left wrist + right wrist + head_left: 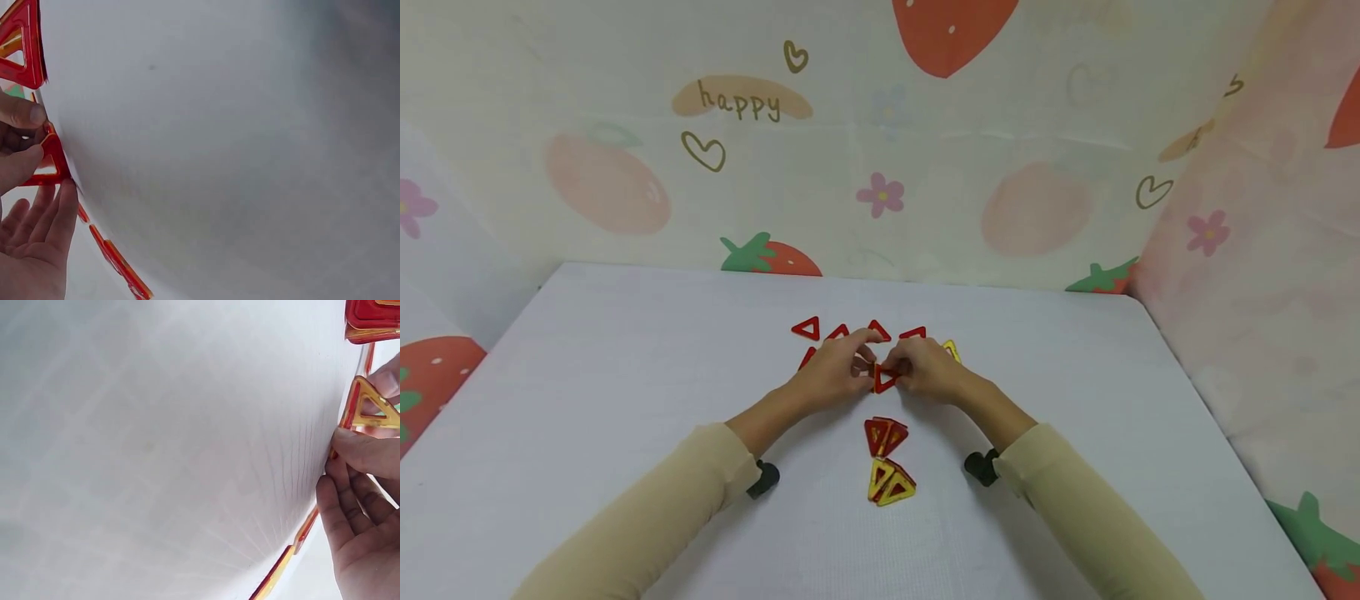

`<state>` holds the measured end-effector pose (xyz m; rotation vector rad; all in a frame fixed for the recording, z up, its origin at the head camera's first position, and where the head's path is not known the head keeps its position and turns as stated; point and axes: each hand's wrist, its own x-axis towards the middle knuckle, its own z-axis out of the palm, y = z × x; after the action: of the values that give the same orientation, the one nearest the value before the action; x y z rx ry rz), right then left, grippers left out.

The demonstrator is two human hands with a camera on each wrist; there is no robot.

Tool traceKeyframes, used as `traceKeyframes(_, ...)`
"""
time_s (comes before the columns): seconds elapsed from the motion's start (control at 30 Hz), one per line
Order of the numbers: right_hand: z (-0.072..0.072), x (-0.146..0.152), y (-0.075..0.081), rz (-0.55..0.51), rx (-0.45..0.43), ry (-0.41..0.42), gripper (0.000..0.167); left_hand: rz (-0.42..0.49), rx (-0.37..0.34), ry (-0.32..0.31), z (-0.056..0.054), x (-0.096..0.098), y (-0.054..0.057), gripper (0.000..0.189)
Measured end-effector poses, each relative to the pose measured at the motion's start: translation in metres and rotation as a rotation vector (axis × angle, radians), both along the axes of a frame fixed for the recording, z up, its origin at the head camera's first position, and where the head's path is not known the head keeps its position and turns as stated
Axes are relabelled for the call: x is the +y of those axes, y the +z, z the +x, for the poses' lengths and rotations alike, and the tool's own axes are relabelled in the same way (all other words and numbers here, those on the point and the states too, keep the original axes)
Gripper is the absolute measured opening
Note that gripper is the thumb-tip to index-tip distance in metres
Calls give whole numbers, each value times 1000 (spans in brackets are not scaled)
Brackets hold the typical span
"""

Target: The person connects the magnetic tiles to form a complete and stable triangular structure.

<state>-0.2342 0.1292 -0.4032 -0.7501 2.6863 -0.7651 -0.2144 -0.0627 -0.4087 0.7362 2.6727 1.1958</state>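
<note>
Between the two hands stand joined triangular magnetic tiles, a red triangle tile [877, 382] facing the head camera and a yellow triangle tile [375, 422] beside it in the right wrist view. My left hand [831, 372] pinches the joined tiles from the left, its thumb against a red triangle tile [60, 161] in the left wrist view. From the right, my right hand [931, 372] pinches the red tile at its corner with thumb and fingers. Fingers hide part of the tiles. Nearer the body stand a red tile pyramid [885, 437] and a yellow-and-red one [892, 483].
Loose red triangle tiles lie past the hands, among them one at the far left [815, 328] and one at the right [914, 332]. A yellow triangle tile [952, 350] lies behind the right hand. The white table [647, 350] meets a printed cloth wall [940, 242].
</note>
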Motion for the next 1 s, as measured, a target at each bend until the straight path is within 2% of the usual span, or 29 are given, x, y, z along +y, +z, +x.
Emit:
traceKeyframes(0.2, 0, -2, -1, 3, -15, -2, 22, -32, -2, 21, 2, 2, 2, 57)
traceKeyframes(0.47, 2, -1, -1, -9, -25, -11, 24, -2, -16, 25, 2, 1, 0, 57)
traceKeyframes(0.8, 0, 7, -3, -25, 37, 58, 25, 41, -34, 7, 1, 0, 2, 58)
traceKeyframes(0.9, -3, 13, 0, -56, 43, 101, 28, 44, -41, 10, 1, 0, 2, 57)
traceKeyframes(1.0, -7, 22, 4, -110, 37, 89, 30, 44, -55, 27, 2, 1, 3, 57)
